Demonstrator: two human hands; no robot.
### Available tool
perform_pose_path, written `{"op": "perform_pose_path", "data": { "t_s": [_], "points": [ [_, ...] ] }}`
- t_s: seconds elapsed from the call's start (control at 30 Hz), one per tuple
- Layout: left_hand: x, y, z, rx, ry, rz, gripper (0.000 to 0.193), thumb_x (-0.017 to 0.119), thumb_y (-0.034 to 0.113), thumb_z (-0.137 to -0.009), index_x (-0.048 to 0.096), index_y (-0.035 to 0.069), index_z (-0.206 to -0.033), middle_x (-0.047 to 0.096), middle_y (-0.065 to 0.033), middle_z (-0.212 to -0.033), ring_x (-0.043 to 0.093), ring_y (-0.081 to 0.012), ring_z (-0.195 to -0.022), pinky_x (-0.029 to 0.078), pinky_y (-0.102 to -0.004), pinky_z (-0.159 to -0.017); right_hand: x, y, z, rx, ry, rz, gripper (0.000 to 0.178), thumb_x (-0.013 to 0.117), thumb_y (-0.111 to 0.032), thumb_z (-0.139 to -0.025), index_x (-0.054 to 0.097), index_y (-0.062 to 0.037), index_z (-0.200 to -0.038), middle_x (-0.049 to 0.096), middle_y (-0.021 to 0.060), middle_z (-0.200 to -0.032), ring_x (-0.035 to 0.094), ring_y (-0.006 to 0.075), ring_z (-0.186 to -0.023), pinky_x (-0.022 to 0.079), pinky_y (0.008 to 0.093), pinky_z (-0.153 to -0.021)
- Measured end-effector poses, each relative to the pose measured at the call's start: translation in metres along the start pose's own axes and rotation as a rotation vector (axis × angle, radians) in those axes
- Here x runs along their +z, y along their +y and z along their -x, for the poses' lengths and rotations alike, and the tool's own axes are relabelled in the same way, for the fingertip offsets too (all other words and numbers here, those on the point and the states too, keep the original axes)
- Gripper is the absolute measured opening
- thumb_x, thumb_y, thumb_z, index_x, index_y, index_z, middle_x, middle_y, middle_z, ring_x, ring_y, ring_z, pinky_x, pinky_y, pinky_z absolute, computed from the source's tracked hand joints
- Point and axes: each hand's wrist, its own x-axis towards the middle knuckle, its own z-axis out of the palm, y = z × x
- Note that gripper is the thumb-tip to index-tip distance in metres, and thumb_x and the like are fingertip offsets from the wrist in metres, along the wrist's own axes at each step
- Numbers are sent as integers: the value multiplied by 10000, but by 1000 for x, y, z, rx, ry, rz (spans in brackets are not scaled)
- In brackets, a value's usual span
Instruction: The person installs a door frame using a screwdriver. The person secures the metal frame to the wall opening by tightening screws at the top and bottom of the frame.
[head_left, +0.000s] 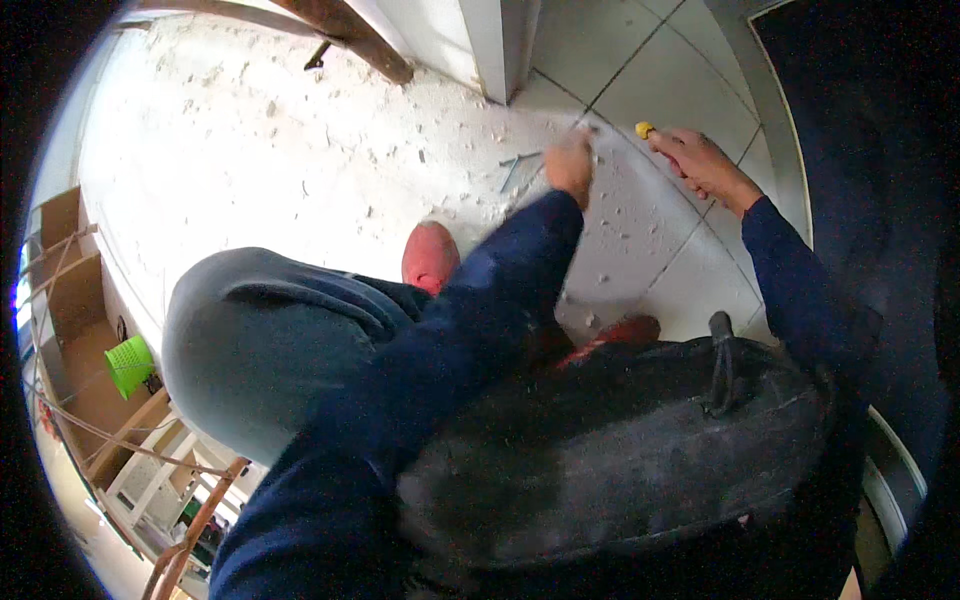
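Note:
My left hand (570, 168) is low over the debris-strewn floor, curled like a fist and blurred by motion. What it holds, if anything, I cannot make out. Beside it lie thin blue-grey strips (512, 168), too small to name. To its right, my right hand (703, 168) is closed around a tool handle with a rounded yellow end (644, 130). That yellow end sticks out past the thumb; the fingers hide the rest. Pale crumbs and chips (625, 225) are scattered on the tiles below both hands.
A white wall corner (497, 50) stands ahead, with wooden poles (350, 35) to its left. A dark panel (870, 150) rises close on the right. My red shoes (430, 257) are on the floor below my bent knees. Far left are cardboard boxes (75, 300) and a green basket (129, 366).

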Motion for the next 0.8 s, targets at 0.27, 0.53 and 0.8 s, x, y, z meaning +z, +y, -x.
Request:
{"op": "perform_pose_path", "data": {
  "t_s": [0.27, 0.53, 0.8],
  "points": [
    [-14, 73, 21, 139, -748, 180, 308, 654, 327, -940, 764, 64, -1059, 693, -26, -845, 597, -137, -798, 466, -306, -706, -12, 42, 12, -297, 186, 423, 406, 625, -309, -941, 608, -131, -1305, 694, 165, -964, 662, 355, -897, 513, 436, -806],
    [-35, 91, -3, 95, -899, 121, 188, 780, 200, -843, 776, 84, -991, 722, -4, -813, 604, -93, -690, 463, -261, -610, -23, 31, 5, -288, 11, -67, 393, 615, -192, -931, 621, -120, -1318, 576, -1, -783, 493, 96, -687, 459, 267, -645],
    [-48, 113, -16, 161, -1110, 37, 342, 752, 113, -851, 699, -20, -1162, 730, -91, -931, 683, -160, -840, 563, -285, -716, -39, 8, 11, -15, -190, -60, 421, 644, -295, -952, 623, -121, -1335, 552, -32, -725, 465, 59, -579, 352, 229, -459]
  ]
}}
